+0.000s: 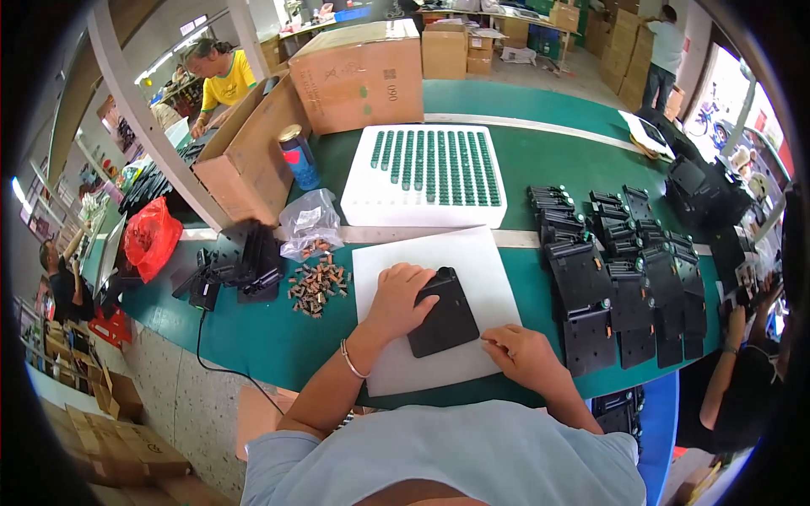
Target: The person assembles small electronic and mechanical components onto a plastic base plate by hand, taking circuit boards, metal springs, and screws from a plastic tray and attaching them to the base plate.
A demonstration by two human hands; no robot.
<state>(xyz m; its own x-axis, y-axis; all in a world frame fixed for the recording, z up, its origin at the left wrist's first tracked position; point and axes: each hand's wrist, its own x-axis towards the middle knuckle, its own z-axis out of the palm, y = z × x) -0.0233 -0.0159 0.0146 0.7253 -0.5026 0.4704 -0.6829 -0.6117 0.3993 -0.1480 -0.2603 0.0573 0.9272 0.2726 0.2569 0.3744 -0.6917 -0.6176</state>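
A flat black plate-like part (445, 325) lies at a slant on a white foam sheet (384, 371) in front of me. My left hand (396, 297) grips its upper left side, with the thumb across its face and the fingers at its far end, where a small round black piece shows. Just off the plate's lower right corner is my right hand (525, 358), thumb and fingertips pinched together. Whatever those fingertips hold, if anything, is too small to make out. Left of the sheet lies a pile of small copper-coloured cylinders (319, 287).
A white foam tray (359, 177) with rows of small green pieces stands beyond the sheet. Stacked black parts (582, 278) fill the right side. A plastic bag (310, 221), dark assemblies (253, 261), a cardboard box (363, 76) and a blue bottle (299, 160) sit leftward. Co-workers are around.
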